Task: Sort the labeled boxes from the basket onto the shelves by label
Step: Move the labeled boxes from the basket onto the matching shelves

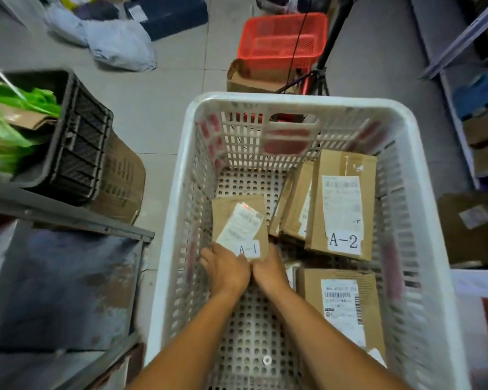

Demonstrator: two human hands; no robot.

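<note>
So, quick rundown of where the sorting stands, judging only by how things lie:

Progress: looks like a good chunk is left. The white basket holds at least four cardboard boxes, and a lot of its perforated floor shows bare.

Box in hand: the A-1 box lies flat on the basket floor, left of centre, label up and a loose shipping slip on top.

Left hand: the left hand is down at the near left corner of the A-1 box, fingers on its edge. Can't really tell if they're curled under it or just touching.

Right hand: the right hand is at the near right corner of the same box, pressed up beside the left one. Its fingertips are hidden, so the hold is unclear too.

Arms: both forearms reach straight down into the basket, wrists nearly touching.

Other boxes: the A-2 box leans at the right side on a thinner box that stands on edge; another labelled box lies flat nearer me, its shelf label not readable.

Shelves: a grey metal shelf is just left of the basket, and another shelf unit stands at far right.

My guess: A-1 gets lifted next, then finds its shelf.
</note>
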